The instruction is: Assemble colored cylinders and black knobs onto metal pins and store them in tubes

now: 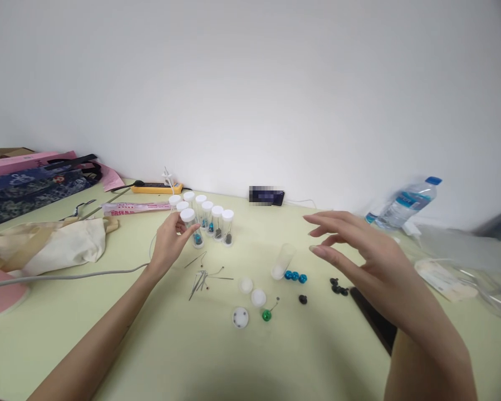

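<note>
My left hand is closed around a clear tube with a white cap and a blue piece inside, at the front of a group of similar capped tubes. My right hand hovers over the table's right side, fingers apart and holding nothing. Left of it, a clear tube lies on its side, with several blue beads beside it. Nearer me are white caps, a white disc with dark dots and a green bead with a thin metal stem.
Thin metal pins lie in a loose heap at centre left. Small black pieces and a dark flat object are on the right. A water bottle leans by the wall. A phone, a yellow power strip and a grey cable are also there.
</note>
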Action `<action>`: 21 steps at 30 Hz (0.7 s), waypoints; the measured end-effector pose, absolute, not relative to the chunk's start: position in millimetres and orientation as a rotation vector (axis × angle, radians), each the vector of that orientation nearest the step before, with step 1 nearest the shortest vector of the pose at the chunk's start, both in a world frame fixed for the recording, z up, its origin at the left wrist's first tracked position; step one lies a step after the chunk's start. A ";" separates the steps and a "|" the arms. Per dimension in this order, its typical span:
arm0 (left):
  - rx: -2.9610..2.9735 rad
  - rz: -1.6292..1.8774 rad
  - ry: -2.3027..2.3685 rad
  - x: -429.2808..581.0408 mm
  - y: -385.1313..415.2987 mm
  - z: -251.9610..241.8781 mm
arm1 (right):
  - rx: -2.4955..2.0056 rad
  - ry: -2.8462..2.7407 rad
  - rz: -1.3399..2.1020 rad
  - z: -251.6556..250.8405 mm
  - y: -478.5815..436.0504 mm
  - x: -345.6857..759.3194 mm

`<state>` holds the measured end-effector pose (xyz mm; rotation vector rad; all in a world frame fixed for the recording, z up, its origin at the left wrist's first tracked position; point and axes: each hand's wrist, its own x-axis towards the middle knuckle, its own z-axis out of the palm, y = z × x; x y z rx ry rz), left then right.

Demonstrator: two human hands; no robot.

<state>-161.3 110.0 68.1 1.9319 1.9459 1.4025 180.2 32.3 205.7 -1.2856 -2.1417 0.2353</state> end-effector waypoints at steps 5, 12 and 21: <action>1.958 1.328 1.990 -156.3 112.1 64.6 | -1.282 -2.205 0.254 206.5 31.6 180.4; 2.015 1.273 2.095 -152.6 117.6 57.0 | -1.230 -2.332 0.297 204.9 25.6 179.4; 1.990 1.291 2.097 -159.3 115.0 52.4 | -1.213 -2.395 0.312 204.5 24.5 180.3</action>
